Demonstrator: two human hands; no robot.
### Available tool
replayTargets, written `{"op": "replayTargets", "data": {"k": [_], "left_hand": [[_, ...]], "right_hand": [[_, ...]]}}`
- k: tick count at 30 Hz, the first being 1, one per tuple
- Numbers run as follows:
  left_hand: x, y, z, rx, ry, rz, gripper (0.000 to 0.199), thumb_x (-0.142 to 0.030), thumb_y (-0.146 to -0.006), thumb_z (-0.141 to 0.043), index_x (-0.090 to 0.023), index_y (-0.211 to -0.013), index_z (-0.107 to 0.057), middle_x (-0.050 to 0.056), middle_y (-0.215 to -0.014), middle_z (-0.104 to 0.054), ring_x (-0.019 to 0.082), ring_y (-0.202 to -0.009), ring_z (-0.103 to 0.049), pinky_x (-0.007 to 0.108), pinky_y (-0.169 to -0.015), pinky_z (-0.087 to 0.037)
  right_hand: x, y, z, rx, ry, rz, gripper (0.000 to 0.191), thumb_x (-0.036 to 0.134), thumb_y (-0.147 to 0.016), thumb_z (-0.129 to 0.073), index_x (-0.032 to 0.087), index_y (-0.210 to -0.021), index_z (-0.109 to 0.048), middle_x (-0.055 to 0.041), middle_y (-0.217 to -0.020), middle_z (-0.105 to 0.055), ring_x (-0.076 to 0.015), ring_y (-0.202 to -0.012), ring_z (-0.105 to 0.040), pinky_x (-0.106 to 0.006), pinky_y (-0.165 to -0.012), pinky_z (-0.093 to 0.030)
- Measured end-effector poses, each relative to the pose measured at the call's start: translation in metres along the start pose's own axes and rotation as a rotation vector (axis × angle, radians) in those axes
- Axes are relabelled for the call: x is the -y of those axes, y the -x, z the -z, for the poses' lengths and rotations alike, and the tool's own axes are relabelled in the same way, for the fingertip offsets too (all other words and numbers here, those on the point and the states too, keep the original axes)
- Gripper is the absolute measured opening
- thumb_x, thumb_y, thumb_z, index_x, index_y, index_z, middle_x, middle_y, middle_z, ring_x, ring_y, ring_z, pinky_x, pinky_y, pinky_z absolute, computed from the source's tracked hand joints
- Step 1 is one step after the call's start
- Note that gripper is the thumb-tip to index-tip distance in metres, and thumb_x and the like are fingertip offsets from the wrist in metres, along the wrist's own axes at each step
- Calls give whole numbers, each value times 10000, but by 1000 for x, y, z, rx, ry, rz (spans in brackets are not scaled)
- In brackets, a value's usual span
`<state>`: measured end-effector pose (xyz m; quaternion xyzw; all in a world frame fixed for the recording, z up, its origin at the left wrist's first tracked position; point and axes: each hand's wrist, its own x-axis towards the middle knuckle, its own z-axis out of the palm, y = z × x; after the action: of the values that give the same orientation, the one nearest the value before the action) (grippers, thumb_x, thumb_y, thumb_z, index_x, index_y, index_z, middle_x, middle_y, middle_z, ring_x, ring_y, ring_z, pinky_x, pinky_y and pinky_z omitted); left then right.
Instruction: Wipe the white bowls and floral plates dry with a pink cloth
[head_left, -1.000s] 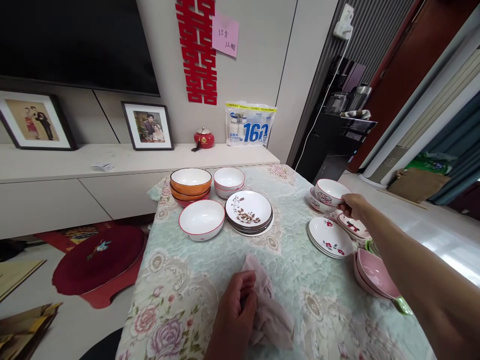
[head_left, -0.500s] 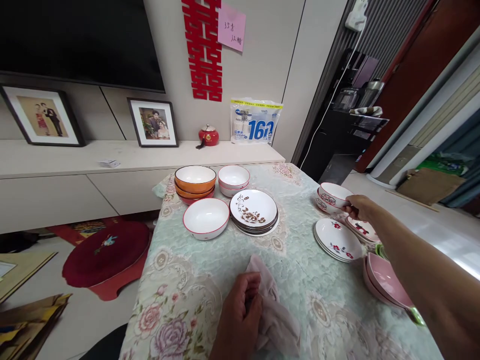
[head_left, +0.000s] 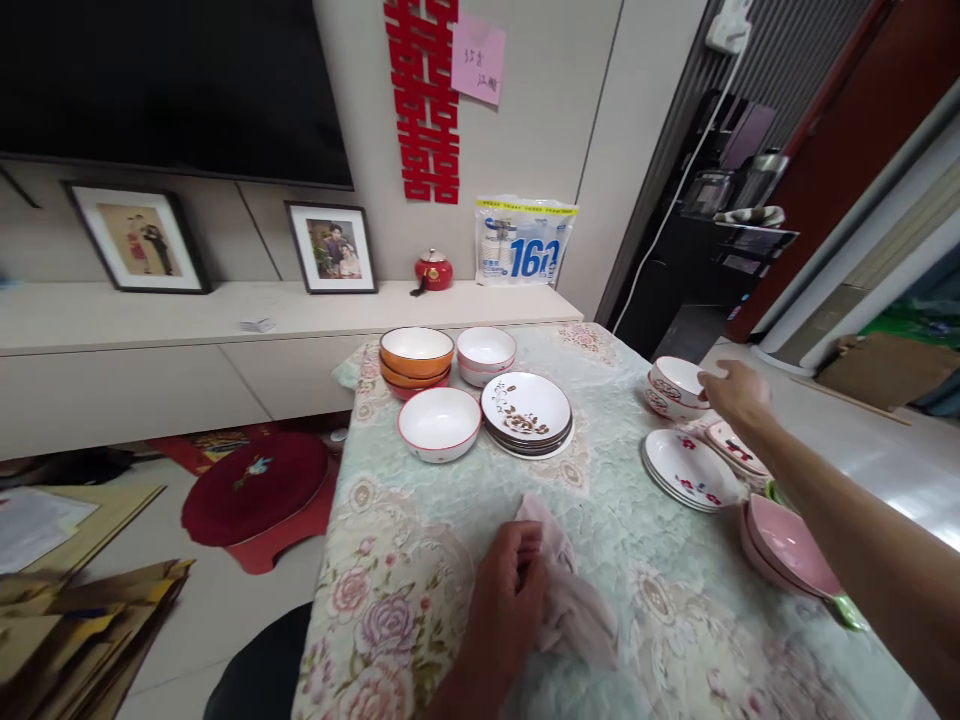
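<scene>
Bowls (head_left: 673,391), 2 stacked, sit by right hand (head_left: 737,392).

This is a home, by its look a living room: a wide black television screen (head_left: 172,85) sits above a low pale cabinet (head_left: 135,395), on which stand a couple's framed portrait (head_left: 142,240) and a second framed photo (head_left: 334,248). A red paper-cut strip (head_left: 426,110) decorates the wall (head_left: 540,100), a cushioned stool (head_left: 259,495) stands nearby, and patterned bowls (head_left: 667,391) stand on a tabletop (head_left: 600,520) spread with a flowered tablecloth (head_left: 390,620).
</scene>
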<state>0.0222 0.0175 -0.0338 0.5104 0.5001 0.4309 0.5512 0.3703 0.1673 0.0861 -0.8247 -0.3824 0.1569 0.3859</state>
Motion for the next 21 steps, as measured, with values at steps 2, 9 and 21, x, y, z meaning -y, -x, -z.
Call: {"op": "replayTargets", "data": {"k": [2, 9, 21], "left_hand": [[1, 1, -1, -15, -8, -16, 230, -186, -752, -569, -191, -966, -655, 96, -965, -688, 237, -925, -635, 360, -848, -494], [5, -3, 2, -37, 118, 15, 248, -143, -722, -561, -178, -948, -658, 86, -955, -691, 217, -905, -635, 323, -819, -490], [9, -13, 2, -205, 666, 136, 507, -183, -641, -608, -158, -1133, -490, 80, -951, -644, 194, -714, -670, 339, -681, -555]], "right_hand": [[15, 36, -15, 44, 6, 129, 259, 169, -836, -619, 168, -1094, -640, -18, -603, -587, -121, -527, -487, -235, -507, -343], [60, 196, -102, 918, -232, 239, 163, 320, -859, -614, 161, -844, -645, -40, -691, -699, -95, -408, -532, -195, -374, -376], [104, 237, -195, 1045, -464, -395, 483, 545, -948, -429, 89, -895, -580, -86, -605, -643, -143, -442, -588, -236, -395, -497]]}}
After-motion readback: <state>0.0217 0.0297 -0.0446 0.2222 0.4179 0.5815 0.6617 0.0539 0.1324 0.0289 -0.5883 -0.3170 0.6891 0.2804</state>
